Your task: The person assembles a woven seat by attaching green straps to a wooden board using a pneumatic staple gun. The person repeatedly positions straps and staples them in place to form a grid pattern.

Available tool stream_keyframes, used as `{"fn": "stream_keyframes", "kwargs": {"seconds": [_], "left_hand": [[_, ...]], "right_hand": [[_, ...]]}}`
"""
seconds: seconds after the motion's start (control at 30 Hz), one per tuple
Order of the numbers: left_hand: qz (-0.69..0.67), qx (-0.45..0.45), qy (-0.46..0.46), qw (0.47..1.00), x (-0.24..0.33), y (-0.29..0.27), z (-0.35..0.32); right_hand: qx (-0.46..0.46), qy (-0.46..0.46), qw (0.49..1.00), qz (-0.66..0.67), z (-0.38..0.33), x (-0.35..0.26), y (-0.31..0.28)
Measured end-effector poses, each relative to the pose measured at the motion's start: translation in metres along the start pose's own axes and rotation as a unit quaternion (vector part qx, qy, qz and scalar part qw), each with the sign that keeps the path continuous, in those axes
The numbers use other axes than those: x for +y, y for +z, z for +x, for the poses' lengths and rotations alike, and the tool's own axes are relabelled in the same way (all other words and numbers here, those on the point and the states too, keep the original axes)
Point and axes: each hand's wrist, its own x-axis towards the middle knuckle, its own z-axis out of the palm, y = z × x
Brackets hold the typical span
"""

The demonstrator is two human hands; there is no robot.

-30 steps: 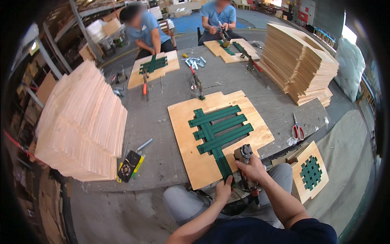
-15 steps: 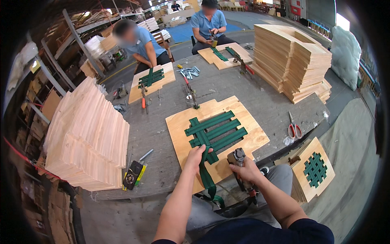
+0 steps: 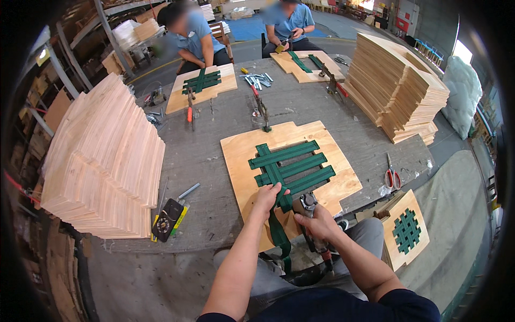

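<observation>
A light plywood panel (image 3: 241,147) lies at the table's near edge. Dark green webbing straps (image 3: 289,170) cross its cut-out: several run sideways, and one runs lengthwise through them. My left hand (image 3: 266,197) pinches this lengthwise strap at the panel's near side, and its loose tail (image 3: 278,231) hangs past the edge toward my lap. Wrapped round the grip of a dark staple gun (image 3: 307,202) is my right hand (image 3: 323,221). The gun's head is just right of the strap's near end; whether it touches is unclear. A red fitting shows at the gun's lower end.
Tall plywood stacks stand left (image 3: 107,161) and right (image 3: 394,86). Scissors (image 3: 392,174), a tape measure (image 3: 170,217) and clamps (image 3: 257,104) lie on the table. A woven panel (image 3: 416,236) leans at lower right. Two co-workers (image 3: 198,43) sit opposite with similar panels.
My right hand has brought the staple gun slightly left, closer to the strap's near end. My left hand keeps its hold on the strap. The view has shifted a little.
</observation>
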Motion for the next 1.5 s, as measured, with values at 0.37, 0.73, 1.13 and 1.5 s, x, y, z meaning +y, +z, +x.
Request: {"fn": "stream_keyframes", "kwargs": {"seconds": [0.37, 0.73, 1.13, 1.5], "left_hand": [[-0.01, -0.007, -0.003, 1.0, 0.003, 0.006, 0.001], [0.017, -0.002, -0.001, 1.0, 0.009, 0.004, 0.002], [0.198, 0.085, 0.144, 0.966, -0.01, 0.016, -0.022], [0.527, 0.169, 0.239, 0.798, -0.046, 0.066, -0.1]], "right_hand": [[0.001, -0.006, 0.999, -0.037, 0.004, -0.006, 0.004], [-0.029, 0.003, 0.999, -0.031, 0.001, -0.012, 0.018], [0.095, 0.028, 0.96, 0.262, 0.004, 0.051, -0.073], [0.185, 0.032, 0.959, 0.212, 0.083, 0.071, -0.223]]}}
